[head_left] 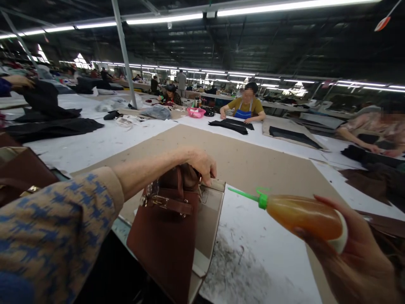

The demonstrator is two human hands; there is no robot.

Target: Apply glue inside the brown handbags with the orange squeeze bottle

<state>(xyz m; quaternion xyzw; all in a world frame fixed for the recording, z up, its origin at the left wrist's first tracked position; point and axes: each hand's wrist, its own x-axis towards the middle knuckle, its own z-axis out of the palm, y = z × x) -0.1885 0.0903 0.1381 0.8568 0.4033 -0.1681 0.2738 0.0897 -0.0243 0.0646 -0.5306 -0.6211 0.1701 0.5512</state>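
Note:
In front of me a brown leather handbag [164, 240] stands at the table edge, with gold hardware and a strap across its front. Its right side shows a beige inner face [209, 215], folded out. My left hand [202, 164] reaches over the top of the bag, fingers bent down and closed on its upper edge; the fingertips are partly hidden. At the right, my right hand [360, 249] is wrapped round a squeeze bottle [303, 217] of amber liquid. The bottle lies tilted on its side in the air, its thin green nozzle [243, 194] pointing left toward the bag, apart from it.
Brown board [253, 160] and stained white sheet [247, 261] cover the table. Another brown bag [22, 173] is at the left. Black pieces [53, 126] lie at far left. Across the table a co-worker [247, 105] handles black strips [230, 125]; another person [376, 131] works at the right.

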